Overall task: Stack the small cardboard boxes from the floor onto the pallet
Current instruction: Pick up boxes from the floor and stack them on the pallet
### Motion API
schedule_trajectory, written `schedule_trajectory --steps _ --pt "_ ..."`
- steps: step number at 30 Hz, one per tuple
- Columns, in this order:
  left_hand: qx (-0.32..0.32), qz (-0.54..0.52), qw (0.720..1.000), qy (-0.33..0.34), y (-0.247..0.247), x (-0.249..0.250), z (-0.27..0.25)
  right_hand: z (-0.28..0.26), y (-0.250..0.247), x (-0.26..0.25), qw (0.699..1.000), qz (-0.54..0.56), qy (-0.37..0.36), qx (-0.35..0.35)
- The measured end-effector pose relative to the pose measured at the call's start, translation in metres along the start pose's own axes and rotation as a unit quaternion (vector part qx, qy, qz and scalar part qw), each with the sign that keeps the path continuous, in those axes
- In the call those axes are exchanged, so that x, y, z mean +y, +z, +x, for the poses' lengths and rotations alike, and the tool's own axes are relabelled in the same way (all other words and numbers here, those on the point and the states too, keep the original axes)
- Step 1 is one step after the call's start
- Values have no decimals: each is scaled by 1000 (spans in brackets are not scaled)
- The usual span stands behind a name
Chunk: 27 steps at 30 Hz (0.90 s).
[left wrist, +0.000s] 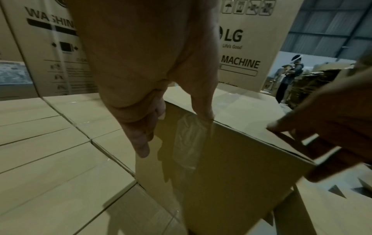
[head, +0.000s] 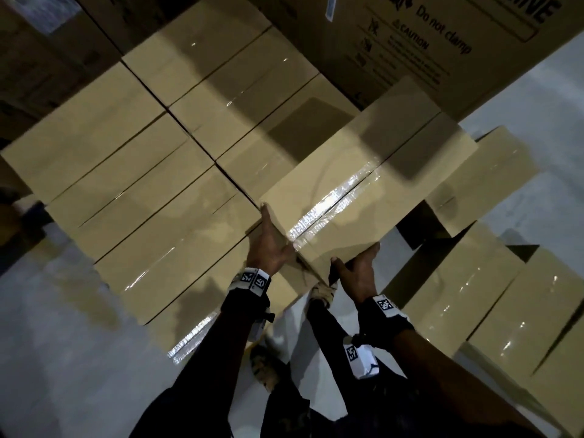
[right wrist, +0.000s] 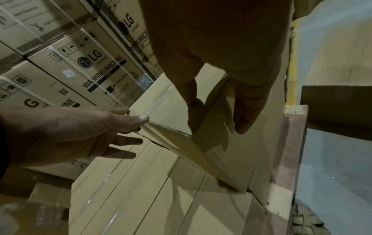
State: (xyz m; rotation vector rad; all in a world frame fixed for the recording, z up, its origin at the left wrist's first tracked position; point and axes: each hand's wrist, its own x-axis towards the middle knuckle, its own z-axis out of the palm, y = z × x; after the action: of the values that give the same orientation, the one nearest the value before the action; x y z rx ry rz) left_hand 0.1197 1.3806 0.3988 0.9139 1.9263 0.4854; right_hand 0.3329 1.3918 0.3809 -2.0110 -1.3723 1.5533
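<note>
— Box (head: 363, 181) plain tan, taped down its seam, held tilted over the stack (head: 132, 172) at its right edge.
— Who has it?
— Left hand (head: 268, 248) lies flat-fingered against its near end, thumb on the top edge; right hand (head: 357, 273) clasps the near corner, thumb on top.
— Around it?
— Washer cartons (left wrist: 239, 47) behind; more boxes (head: 493, 295) stacked right.
</note>
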Motion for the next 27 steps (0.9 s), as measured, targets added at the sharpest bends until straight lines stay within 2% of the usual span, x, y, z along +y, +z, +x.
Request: schedule_trajectory --steps 6,10,15,18,23,27 --pt "-74 70 994 -31 22 -4 -53 -17 -11 -8 998 -58 -28 27" --pt "-108 114 987 21 21 -19 -91 -48 -17 -8 998 -27 -30 47" --pt "-145 134 977 78 3 -42 -143 -123 -23 -5 993 55 -14 102" --pt "-150 119 973 130 -15 -51 -184 -192 -20 -4 984 106 -25 142" --pt "-114 47 975 183 -41 -62 -246 -283 -7 0 965 176 -80 178" --pt "-102 -4 966 238 -52 -54 -290 -333 -24 -8 948 179 -142 223"
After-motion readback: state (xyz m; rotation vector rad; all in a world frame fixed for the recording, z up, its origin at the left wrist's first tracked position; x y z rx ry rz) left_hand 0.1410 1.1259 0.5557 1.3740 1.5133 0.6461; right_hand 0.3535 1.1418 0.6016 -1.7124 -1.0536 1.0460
